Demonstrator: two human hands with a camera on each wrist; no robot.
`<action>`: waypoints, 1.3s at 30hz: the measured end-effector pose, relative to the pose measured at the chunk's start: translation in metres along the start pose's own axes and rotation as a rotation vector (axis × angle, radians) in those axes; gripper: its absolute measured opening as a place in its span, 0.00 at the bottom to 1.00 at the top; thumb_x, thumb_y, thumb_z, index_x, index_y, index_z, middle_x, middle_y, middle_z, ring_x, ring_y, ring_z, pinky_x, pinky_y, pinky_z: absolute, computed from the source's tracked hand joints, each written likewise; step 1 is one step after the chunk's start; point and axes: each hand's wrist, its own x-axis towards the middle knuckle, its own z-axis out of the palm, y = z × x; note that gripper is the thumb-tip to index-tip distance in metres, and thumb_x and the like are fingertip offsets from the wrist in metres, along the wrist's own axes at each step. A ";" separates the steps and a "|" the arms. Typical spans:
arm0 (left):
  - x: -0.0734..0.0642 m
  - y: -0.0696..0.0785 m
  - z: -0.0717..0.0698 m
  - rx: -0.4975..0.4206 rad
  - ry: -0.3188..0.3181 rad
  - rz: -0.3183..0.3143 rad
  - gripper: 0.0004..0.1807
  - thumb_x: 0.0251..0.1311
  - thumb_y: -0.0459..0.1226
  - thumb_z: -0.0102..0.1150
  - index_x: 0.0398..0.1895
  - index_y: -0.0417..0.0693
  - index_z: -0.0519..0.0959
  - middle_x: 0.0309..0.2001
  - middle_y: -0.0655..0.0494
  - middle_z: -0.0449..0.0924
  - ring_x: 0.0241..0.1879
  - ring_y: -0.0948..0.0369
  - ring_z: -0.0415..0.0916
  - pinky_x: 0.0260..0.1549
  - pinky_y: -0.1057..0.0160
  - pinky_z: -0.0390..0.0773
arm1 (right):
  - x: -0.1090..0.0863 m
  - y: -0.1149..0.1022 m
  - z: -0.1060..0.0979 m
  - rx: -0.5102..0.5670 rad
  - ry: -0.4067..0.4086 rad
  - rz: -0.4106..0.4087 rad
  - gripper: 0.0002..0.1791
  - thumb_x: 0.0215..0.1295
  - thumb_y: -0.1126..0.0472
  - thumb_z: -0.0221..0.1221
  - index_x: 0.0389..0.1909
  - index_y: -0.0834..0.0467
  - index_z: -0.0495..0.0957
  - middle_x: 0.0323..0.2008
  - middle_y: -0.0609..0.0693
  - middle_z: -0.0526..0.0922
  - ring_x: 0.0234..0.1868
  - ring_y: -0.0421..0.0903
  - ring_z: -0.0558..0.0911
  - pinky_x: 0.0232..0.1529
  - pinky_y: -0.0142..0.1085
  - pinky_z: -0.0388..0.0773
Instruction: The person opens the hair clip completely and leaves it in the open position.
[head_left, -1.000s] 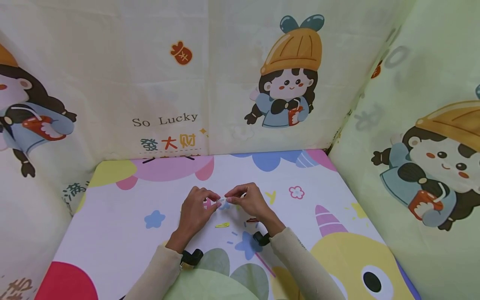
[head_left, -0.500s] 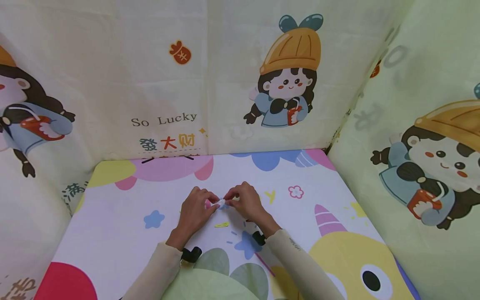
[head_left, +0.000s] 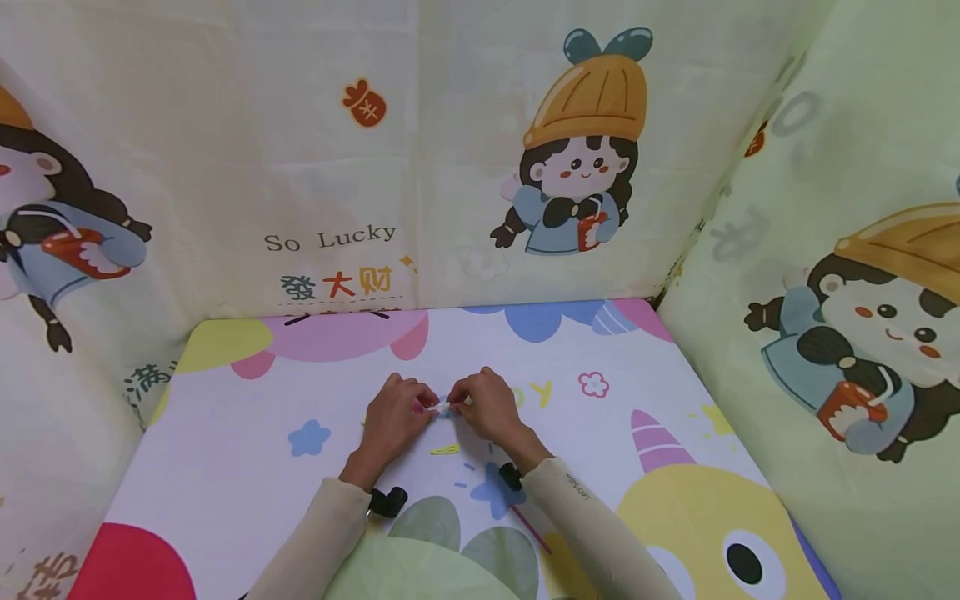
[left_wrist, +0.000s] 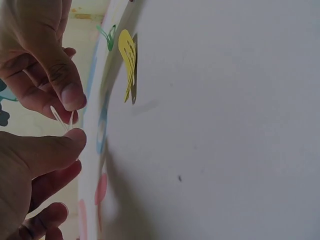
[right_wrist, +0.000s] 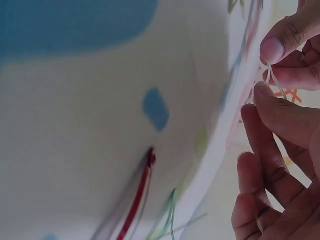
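Observation:
A small white snap hair clip is held between both hands above the table; its two thin arms stand apart in the left wrist view. My left hand pinches one end between thumb and fingertips. At the other end, my right hand pinches it, thumb against index finger. Just in front of the hands on the table lies a yellow hair clip. A red hair clip and a green hair clip lie near my right hand; in the head view that hand and wrist hide them.
The table has a white cover printed with colourful cartoon shapes. Cream cloth walls with cartoon figures enclose its back and both sides. Dark wrist cameras sit by the sleeves.
My right hand has shifted slightly left, and its wrist now covers the red hair clip. Both hands keep hold of the white hair clip, and the yellow one has stayed in place.

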 end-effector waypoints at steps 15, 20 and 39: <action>0.003 0.000 0.007 0.042 -0.054 -0.029 0.09 0.53 0.39 0.83 0.37 0.54 0.92 0.33 0.57 0.86 0.37 0.60 0.68 0.35 0.63 0.70 | 0.001 0.000 0.009 -0.039 0.002 -0.011 0.07 0.58 0.66 0.75 0.32 0.49 0.93 0.32 0.42 0.93 0.33 0.42 0.72 0.35 0.32 0.66; 0.004 -0.002 0.009 0.037 -0.056 -0.031 0.09 0.53 0.39 0.83 0.37 0.54 0.92 0.33 0.57 0.86 0.37 0.60 0.68 0.35 0.64 0.69 | 0.002 0.000 0.011 -0.080 0.022 -0.020 0.07 0.58 0.65 0.76 0.32 0.48 0.93 0.31 0.40 0.92 0.32 0.41 0.71 0.34 0.32 0.65; 0.001 -0.001 0.006 0.023 -0.073 -0.066 0.15 0.53 0.40 0.83 0.44 0.53 0.91 0.35 0.57 0.84 0.39 0.60 0.67 0.35 0.64 0.68 | 0.000 -0.001 0.009 -0.043 -0.003 0.023 0.05 0.59 0.63 0.77 0.34 0.50 0.93 0.33 0.42 0.93 0.35 0.42 0.73 0.36 0.33 0.69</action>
